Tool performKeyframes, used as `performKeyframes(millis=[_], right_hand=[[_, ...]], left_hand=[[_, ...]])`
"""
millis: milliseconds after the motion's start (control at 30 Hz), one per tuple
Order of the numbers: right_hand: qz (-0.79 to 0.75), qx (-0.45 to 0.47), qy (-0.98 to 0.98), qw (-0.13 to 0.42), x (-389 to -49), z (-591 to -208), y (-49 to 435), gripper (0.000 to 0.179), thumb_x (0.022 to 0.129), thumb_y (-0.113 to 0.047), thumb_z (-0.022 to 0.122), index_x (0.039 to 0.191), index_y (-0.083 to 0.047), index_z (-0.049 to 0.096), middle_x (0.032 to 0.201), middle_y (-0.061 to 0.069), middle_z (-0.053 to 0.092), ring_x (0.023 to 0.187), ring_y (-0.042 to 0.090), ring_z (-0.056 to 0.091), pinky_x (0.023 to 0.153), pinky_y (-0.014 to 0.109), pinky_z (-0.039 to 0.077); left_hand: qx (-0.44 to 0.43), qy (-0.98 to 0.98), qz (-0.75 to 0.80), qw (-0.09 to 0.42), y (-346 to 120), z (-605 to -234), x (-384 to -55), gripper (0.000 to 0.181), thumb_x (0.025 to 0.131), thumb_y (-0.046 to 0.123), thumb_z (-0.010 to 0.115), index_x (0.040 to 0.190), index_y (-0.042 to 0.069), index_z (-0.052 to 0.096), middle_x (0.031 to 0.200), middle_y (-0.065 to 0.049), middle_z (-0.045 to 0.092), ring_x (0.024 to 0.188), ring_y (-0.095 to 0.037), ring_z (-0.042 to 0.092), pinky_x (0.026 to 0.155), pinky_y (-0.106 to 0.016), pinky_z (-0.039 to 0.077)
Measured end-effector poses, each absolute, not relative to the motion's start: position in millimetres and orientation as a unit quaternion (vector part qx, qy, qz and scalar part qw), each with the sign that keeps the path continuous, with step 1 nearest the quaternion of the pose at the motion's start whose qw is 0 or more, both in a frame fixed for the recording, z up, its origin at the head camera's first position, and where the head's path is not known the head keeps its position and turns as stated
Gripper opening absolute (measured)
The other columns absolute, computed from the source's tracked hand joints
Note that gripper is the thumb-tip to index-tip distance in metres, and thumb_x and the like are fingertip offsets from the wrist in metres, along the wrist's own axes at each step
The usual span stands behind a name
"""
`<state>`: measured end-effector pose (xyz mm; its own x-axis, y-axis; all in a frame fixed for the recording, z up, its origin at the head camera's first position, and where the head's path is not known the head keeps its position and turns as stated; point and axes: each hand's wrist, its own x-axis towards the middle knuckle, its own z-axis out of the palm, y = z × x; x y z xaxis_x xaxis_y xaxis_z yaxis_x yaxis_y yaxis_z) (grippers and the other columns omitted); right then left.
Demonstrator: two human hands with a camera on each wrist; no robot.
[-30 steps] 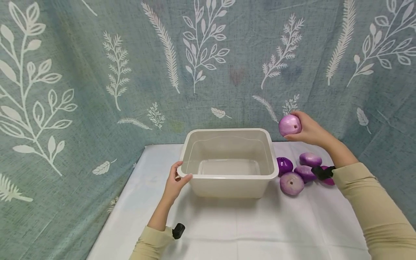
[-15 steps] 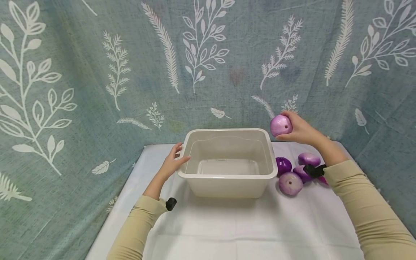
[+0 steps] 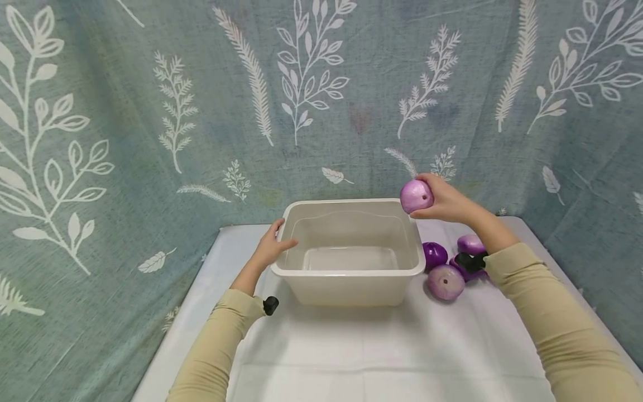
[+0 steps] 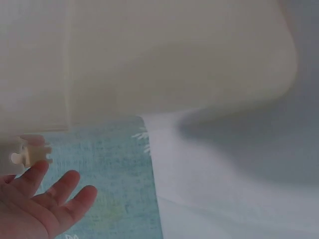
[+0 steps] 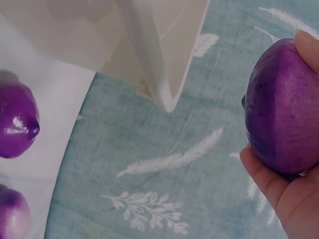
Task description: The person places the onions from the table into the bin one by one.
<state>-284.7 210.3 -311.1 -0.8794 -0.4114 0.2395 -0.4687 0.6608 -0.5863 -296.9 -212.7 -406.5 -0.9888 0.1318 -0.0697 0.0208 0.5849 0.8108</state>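
Observation:
In the head view, my right hand [image 3: 444, 200] holds a purple onion [image 3: 416, 196] between thumb and fingers, raised at the back right corner of a beige plastic tub [image 3: 349, 290]. The right wrist view shows that onion [image 5: 281, 109] from the side, a pointed tip on its left. At the tub's left rim is my left hand [image 3: 268, 247], thumb over the inside and fingers outside. Seen from the left wrist, a fingertip meets a small tab under the rim while the other fingers [image 4: 79, 199] stand off it. The tub's visible floor is bare.
To the right of the tub, several more purple onions [image 3: 446, 282] lie close together on the white tablecloth [image 3: 361, 346]. Behind the table hangs a green-blue curtain [image 3: 321, 111] with white leaf patterns.
My right hand has carried the onion leftward, from beyond the tub's right side to its back right corner. My left hand has shifted from the front left corner back along the left rim.

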Motion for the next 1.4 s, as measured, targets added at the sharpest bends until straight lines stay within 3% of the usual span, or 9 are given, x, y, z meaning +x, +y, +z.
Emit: performKeyframes(millis=[367,933,1200,1400], right_hand=[[0.317,0.272,-0.909,0.004,-297.3,-313.2,184.9,0.078,0.074,-0.02,0.075,0.135,0.004,0.032,0.128,0.024,0.04,0.111,0.037,0.043,0.088,0.053,0.042],[0.306,0.284,-0.907,-0.054,-301.8,-327.6,147.2,0.087,0.074,-0.024,0.075,0.142,-0.001,0.026,0.138,0.027,0.028,0.118,0.041,0.042,0.093,0.053,0.04],[0.308,0.28,-0.906,-0.071,-299.5,-327.4,153.8,0.087,0.078,-0.025,0.072,0.145,-0.005,0.02,0.144,0.026,0.02,0.124,0.042,0.035,0.098,0.054,0.035],[0.303,0.268,-0.913,-0.043,-293.4,-323.7,179.2,0.088,0.079,-0.028,0.071,0.145,-0.005,0.019,0.143,0.026,0.022,0.12,0.043,0.038,0.095,0.054,0.037]], left_hand=[[0.038,0.897,0.437,0.05,-212.4,-412.4,-300.7,0.076,0.086,0.031,0.062,0.146,0.015,0.019,0.148,-0.014,0.026,0.127,-0.036,0.037,0.094,-0.05,0.041],[0.035,0.894,0.444,0.043,-207.1,-411.1,-298.9,0.074,0.086,0.026,0.06,0.147,0.014,0.02,0.147,-0.013,0.028,0.129,-0.035,0.036,0.095,-0.049,0.041],[0.03,0.896,0.441,0.039,-208.6,-410.8,-296.5,0.075,0.085,0.027,0.062,0.147,0.014,0.021,0.147,-0.013,0.029,0.128,-0.035,0.037,0.095,-0.048,0.042],[0.028,0.896,0.441,0.041,-214.4,-411.2,-295.5,0.075,0.086,0.03,0.061,0.147,0.015,0.02,0.147,-0.014,0.028,0.128,-0.035,0.036,0.095,-0.049,0.041]])
